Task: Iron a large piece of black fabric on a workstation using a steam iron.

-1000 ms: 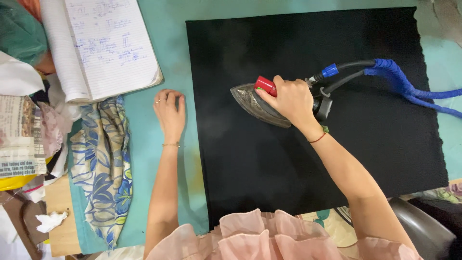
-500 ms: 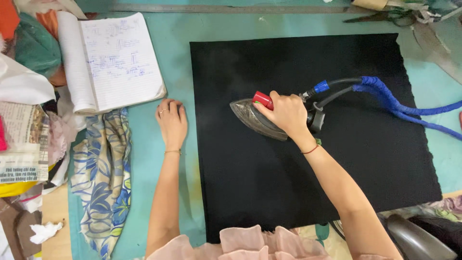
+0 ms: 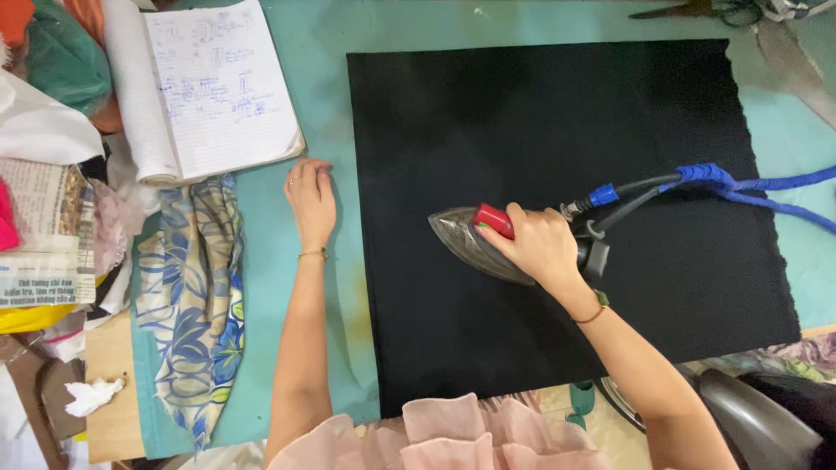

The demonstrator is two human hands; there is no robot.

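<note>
A large square of black fabric (image 3: pixel 557 130) lies flat on a turquoise table cover (image 3: pixel 331 70). My right hand (image 3: pixel 540 246) grips the handle of a steel iron (image 3: pixel 466 241) with a red knob, resting on the middle of the fabric, nose pointing left. A black and blue cord (image 3: pixel 731 183) runs from the iron's back off to the right. My left hand (image 3: pixel 311 196) lies flat, palm down, on the turquoise cover just left of the fabric's edge, holding nothing.
An open lined notebook (image 3: pixel 218 87) lies at the upper left. A blue floral cloth (image 3: pixel 192 305) lies below it. Piled clothes and papers (image 3: pixel 43 174) crowd the left edge. Scissors (image 3: pixel 697 10) rest at the top right. A chair (image 3: pixel 749 418) stands at bottom right.
The iron and my right hand have slid slightly down and toward me on the fabric. My left hand stays flat in the same spot. The view has shifted a little.
</note>
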